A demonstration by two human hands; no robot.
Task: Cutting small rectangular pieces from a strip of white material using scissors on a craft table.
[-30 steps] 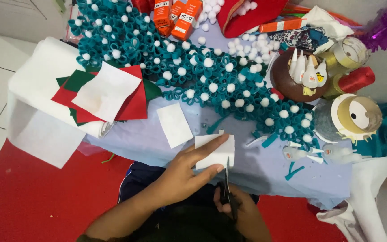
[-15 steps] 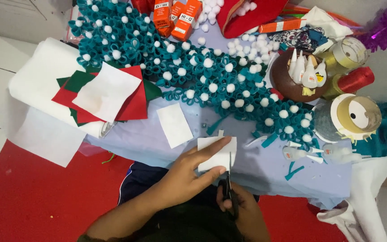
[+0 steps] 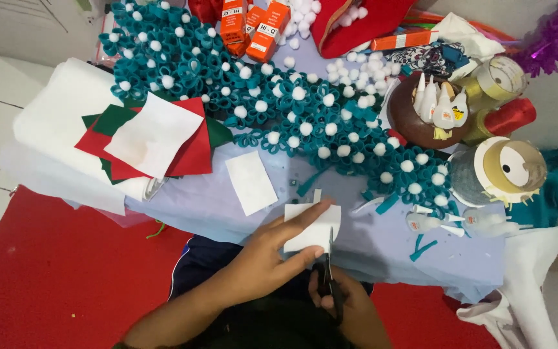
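In the head view, the person's left hand (image 3: 263,262) grips a small white felt piece (image 3: 314,226) between thumb and fingers, holding it just above the near edge of the worktop (image 3: 369,242), which is draped in pale lilac cloth. The right hand (image 3: 340,300) sits just below that felt piece, curled through the handles of dark scissors (image 3: 328,274); the blades rise from the hand and meet the lower right edge of the felt piece.

Just to the upper left of the held felt piece lies a second white felt rectangle (image 3: 251,182), flat on the cloth and apart from both hands. Farther left of it rests a loose stack of felt sheets (image 3: 153,137) in red, green and white, lying on a larger white sheet. Above the held felt piece, a long garland of teal felt loops with white pompoms (image 3: 292,110) runs diagonally across the worktop. To the upper right of the held felt piece stands a brown bowl (image 3: 414,116) holding small glue bottles, and to the right of it a roll with a white and gold end (image 3: 508,169). Two more small glue bottles (image 3: 460,223) lie on the cloth just right of the held felt piece. Orange boxes (image 3: 253,26) sit at the far edge, above the garland. A red floor mat (image 3: 53,284) spreads below and to the left of the worktop.
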